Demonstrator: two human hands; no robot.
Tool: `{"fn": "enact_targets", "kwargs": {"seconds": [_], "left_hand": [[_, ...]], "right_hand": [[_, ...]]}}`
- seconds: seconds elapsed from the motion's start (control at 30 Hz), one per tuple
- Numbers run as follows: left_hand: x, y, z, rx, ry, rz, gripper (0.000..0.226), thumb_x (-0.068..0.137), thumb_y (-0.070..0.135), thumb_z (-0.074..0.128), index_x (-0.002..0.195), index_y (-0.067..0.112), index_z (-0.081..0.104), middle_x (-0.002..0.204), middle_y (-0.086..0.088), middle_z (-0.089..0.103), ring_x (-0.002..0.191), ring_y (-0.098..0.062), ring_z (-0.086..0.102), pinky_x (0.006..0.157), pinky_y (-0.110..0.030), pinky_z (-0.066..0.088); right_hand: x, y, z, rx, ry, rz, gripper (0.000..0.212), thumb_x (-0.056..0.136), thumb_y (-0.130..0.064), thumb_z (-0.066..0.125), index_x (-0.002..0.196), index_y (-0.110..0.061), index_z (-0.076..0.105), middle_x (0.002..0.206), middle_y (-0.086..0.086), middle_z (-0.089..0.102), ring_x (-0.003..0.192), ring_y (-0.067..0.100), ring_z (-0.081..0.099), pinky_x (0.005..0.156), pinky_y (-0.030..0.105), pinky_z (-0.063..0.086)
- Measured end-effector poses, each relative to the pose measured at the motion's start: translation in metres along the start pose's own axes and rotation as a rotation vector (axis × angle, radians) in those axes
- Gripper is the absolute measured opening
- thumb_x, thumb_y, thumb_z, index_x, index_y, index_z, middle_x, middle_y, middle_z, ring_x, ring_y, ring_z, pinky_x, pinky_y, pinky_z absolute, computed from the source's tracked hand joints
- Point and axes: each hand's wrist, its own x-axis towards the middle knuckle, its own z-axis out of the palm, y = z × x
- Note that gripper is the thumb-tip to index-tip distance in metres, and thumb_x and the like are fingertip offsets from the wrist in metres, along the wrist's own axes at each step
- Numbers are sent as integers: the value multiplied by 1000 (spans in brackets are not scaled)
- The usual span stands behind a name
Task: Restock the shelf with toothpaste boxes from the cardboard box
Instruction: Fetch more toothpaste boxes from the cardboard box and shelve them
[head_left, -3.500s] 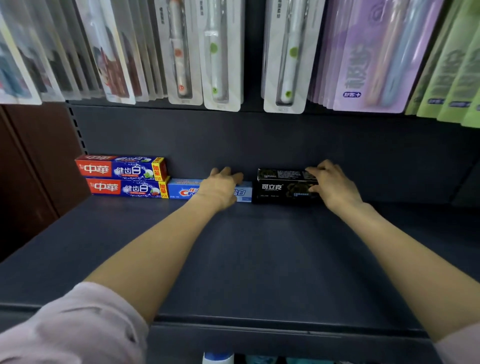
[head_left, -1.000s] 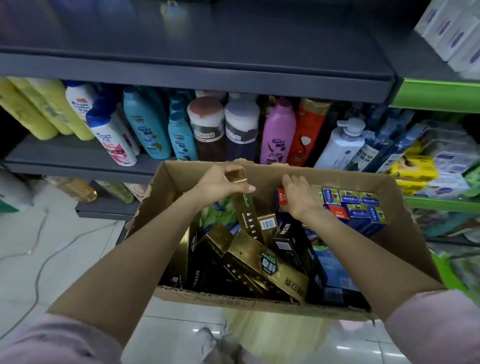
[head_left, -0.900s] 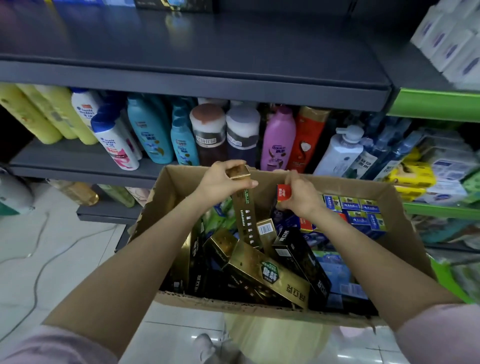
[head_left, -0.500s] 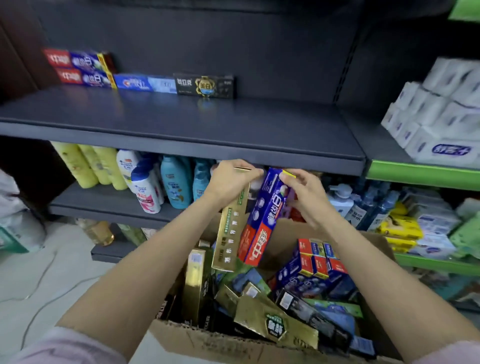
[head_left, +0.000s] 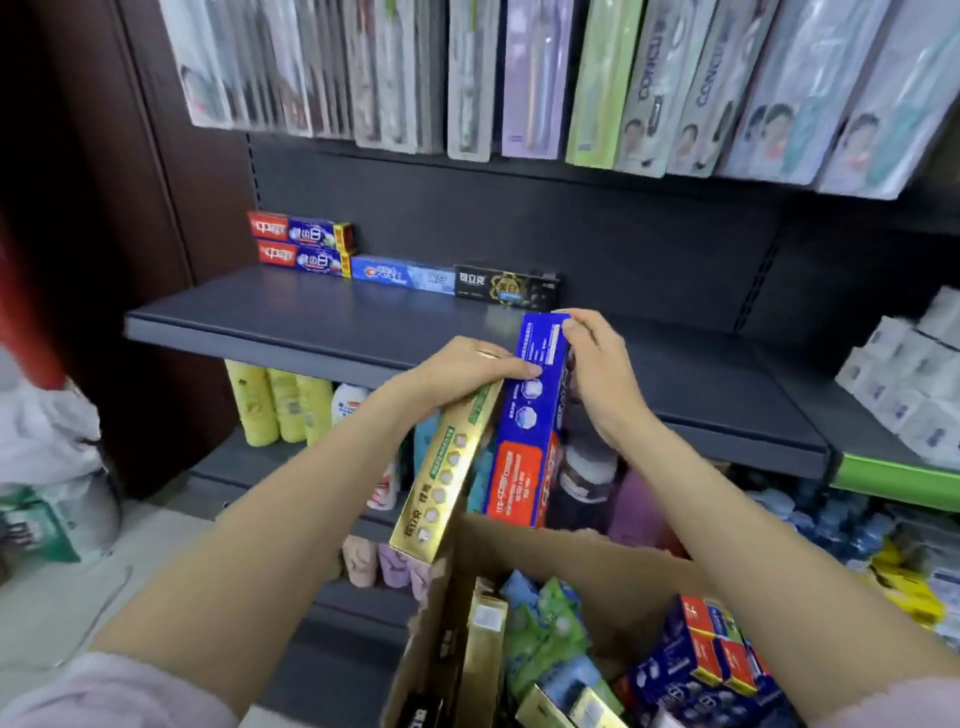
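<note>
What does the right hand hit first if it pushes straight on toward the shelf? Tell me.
Probably the black box at the back of the shelf. The right hand, gripping the blue box, points up and forward at it; depth is unclear.

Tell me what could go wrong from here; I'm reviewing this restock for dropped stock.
1. The left hand holds the gold box only at its top end, so it could slip back into the cardboard box.
2. The right hand holds the blue box upright beside it; the two may knock together.
3. Pushing either onto the shelf might shove the black box out of line.
</note>
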Motion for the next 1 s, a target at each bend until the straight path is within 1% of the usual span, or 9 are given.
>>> {"fn": "enact_targets", "kwargs": {"seconds": [0.17,0.33,0.43,0.5,0.6,0.73,0.87,0.93,1.0], "left_hand": [[4,-5,-85,50,13,-9,39,80,44,69,101,11,65,78,2,74,65,-9,71,64,-21,52],[15,-15,-155,646,159,173,80,52,78,61,91,8,72,94,-7,73,90,-20,66,83,-34,52],[23,-24,-189,1075,257,263,74,52,81,62,93,19,71,95,-2,69,94,-20,62,84,-35,47],[30,-33,-203,1258,318,317,67,60,71,67,103,21,68,106,-5,62,104,-24,56,88,-37,40],[38,-42,-221,1378,389,349,53,74,54,65,113,19,62,119,-8,51,114,-25,47,94,-39,35],[57,-48,-249,1419,437,351,52,80,50,63,119,16,60,122,-10,47,118,-26,44,96,-38,34],[81,-50,-275,1479,401,396,51,80,52,61,119,19,62,119,-9,49,115,-26,46,95,-39,36],[94,-51,-290,1489,403,416,50,80,53,60,120,22,62,119,-8,49,114,-25,45,94,-38,36],[103,-53,-303,1483,411,417,51,81,52,60,123,22,60,120,-8,49,115,-25,44,93,-37,36]], "right_hand": [[29,-22,76,7,104,-4,22,97,-21,47,75,-22,49,84,-5,62,93,15,62,80,31,46],[65,-28,149,-79,260,-7,13,93,-22,50,88,-10,50,73,-1,55,62,8,54,57,17,43],[77,-40,185,-87,328,-28,15,94,-20,51,93,-8,44,69,0,52,56,4,52,47,11,38],[84,-44,204,-132,345,-24,16,93,-21,53,93,-9,42,75,3,52,65,13,54,53,14,41],[98,-40,226,-140,335,61,15,91,-29,56,88,-19,45,99,10,57,94,24,58,77,37,53],[110,-40,240,-321,220,58,11,95,-32,47,86,-30,52,111,11,57,113,28,52,84,43,52],[121,-37,246,-942,36,-237,39,91,-38,52,127,-23,51,137,8,35,127,26,33,106,42,33],[130,-33,253,-1132,-135,-343,54,83,-49,61,129,-23,48,128,1,43,119,21,43,109,42,30],[144,-30,263,-1056,-204,-295,47,83,-42,65,123,-20,50,114,1,51,107,21,53,93,38,43]]}}
